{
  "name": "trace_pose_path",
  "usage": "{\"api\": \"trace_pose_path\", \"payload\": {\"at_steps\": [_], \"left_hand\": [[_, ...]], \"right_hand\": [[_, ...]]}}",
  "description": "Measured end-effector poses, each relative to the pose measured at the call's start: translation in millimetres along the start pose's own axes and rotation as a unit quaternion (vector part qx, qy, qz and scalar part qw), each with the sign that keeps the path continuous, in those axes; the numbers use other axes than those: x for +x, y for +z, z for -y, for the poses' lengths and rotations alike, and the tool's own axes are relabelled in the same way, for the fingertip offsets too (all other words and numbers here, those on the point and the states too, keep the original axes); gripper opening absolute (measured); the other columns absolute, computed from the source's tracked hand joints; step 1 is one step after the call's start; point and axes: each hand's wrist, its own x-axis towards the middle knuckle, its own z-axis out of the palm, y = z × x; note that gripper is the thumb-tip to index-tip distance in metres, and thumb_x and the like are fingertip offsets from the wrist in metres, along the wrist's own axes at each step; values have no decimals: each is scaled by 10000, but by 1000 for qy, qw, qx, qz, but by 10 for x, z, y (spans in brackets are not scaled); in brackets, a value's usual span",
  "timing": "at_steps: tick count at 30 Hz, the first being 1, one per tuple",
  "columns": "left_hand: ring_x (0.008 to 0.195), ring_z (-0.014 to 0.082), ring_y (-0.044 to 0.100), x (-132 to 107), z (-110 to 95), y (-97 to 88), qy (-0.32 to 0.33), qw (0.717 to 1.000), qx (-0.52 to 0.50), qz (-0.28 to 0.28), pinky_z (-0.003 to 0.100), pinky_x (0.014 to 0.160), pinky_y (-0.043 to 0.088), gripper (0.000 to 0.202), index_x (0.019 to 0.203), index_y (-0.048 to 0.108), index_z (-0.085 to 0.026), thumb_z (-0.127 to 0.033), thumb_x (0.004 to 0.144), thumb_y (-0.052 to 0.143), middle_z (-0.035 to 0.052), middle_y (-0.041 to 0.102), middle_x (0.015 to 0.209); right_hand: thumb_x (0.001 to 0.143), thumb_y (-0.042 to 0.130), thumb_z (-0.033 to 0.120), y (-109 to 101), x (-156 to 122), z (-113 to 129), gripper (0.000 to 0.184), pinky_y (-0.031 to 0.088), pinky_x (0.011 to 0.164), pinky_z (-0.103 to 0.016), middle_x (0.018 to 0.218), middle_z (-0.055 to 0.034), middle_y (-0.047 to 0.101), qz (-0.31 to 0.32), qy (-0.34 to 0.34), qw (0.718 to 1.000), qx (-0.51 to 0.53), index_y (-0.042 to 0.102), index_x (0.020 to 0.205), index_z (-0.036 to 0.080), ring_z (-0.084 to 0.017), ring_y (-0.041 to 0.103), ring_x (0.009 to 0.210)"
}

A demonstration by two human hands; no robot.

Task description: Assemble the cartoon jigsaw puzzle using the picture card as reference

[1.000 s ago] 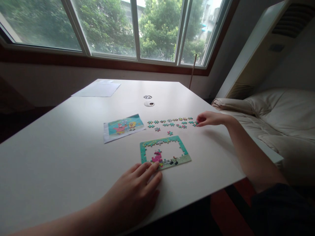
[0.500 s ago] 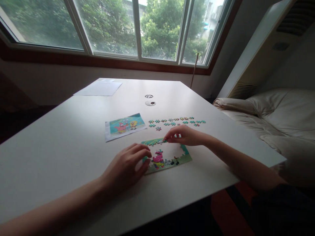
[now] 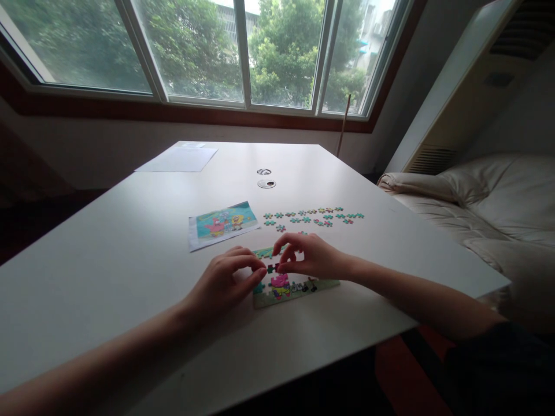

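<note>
A partly filled jigsaw puzzle (image 3: 299, 285) with a cartoon picture lies in its frame near the table's front. Over its left half, a small dark pink and teal puzzle piece (image 3: 272, 268) sits between the fingertips of both hands. My left hand (image 3: 232, 277) pinches at the piece's left side, thumb and index finger together. From the right, my right hand (image 3: 310, 257) grips the other side with a curled finger and thumb, hiding much of the board's upper right. Loose puzzle pieces (image 3: 306, 219) lie in rows beyond the board.
A printed reference picture (image 3: 225, 224) lies left of the loose pieces. Farther back on the white table (image 3: 143, 231) are blank paper sheets (image 3: 177, 159) and two round inserts (image 3: 266, 184). A cream sofa (image 3: 477, 196) stands at the right, below a window wall.
My right hand has moved from the board's top edge down and left, beside my left fingertips. The pink and teal piece above the pink figure is now lifted between both hands.
</note>
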Motion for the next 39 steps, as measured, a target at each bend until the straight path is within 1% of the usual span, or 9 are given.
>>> {"api": "trace_pose_path", "payload": {"at_steps": [3,5,10,14,21,24,27,30,39], "left_hand": [[684,146,564,-7,-8,3,-12,1000,-13,-2,253,636,440,182,749,657,-172,-257,847,530,26,609,727],[686,146,563,-9,3,-4,-30,999,-23,-10,249,632,437,190,736,650,-173,-276,845,535,22,611,724],[711,155,565,-9,39,-27,-85,995,-41,-23,248,642,429,230,719,632,-176,-344,849,543,13,631,737],[691,153,555,-8,35,-33,-91,994,-50,-19,247,625,417,233,717,634,-171,-349,840,549,9,626,719],[642,139,537,-4,54,-23,-76,996,-42,-4,231,561,403,232,742,646,-168,-344,851,541,8,624,709],[693,151,561,-1,73,-68,-36,999,3,-12,252,619,436,197,777,648,-166,-293,863,524,26,636,758],[761,168,563,-3,97,-126,63,995,74,-19,293,704,451,151,807,648,-161,-196,852,508,50,637,801],[761,174,548,-8,132,-151,146,983,109,1,294,677,456,166,836,653,-171,-128,828,493,56,629,793],[785,183,528,-28,177,-148,202,965,158,48,311,690,449,233,942,657,-214,-108,839,477,51,624,816]], "right_hand": [[755,660,268,28,-3,23,242,460,635,-234,746,8,690,-2,-6,1000,-3,554,963,206,-114,630,678],[775,641,285,17,-2,13,199,456,640,-240,749,7,686,-29,-13,999,-26,566,943,209,-115,622,678],[831,571,312,-17,3,-58,106,447,698,-277,770,-14,662,-109,-86,977,-160,614,806,218,-132,590,714],[847,555,331,8,-11,-51,129,420,734,-299,777,-15,673,-97,-131,963,-215,627,817,228,-145,594,743],[880,485,349,37,-23,6,197,377,705,-309,778,-28,675,-81,-145,948,-273,640,822,242,-162,585,746],[868,505,331,42,-22,0,184,377,698,-304,764,-31,675,-74,-144,948,-273,641,809,223,-160,580,729],[839,556,306,60,-17,-23,146,392,715,-286,734,-26,667,-51,-121,960,-246,641,785,201,-142,574,699],[816,593,280,87,-8,-58,121,401,721,-261,715,-20,651,-28,-106,969,-221,648,781,178,-125,565,685],[805,600,251,138,11,-107,103,394,695,-231,709,-12,608,-25,-95,972,-212,661,798,167,-110,530,682]]}}
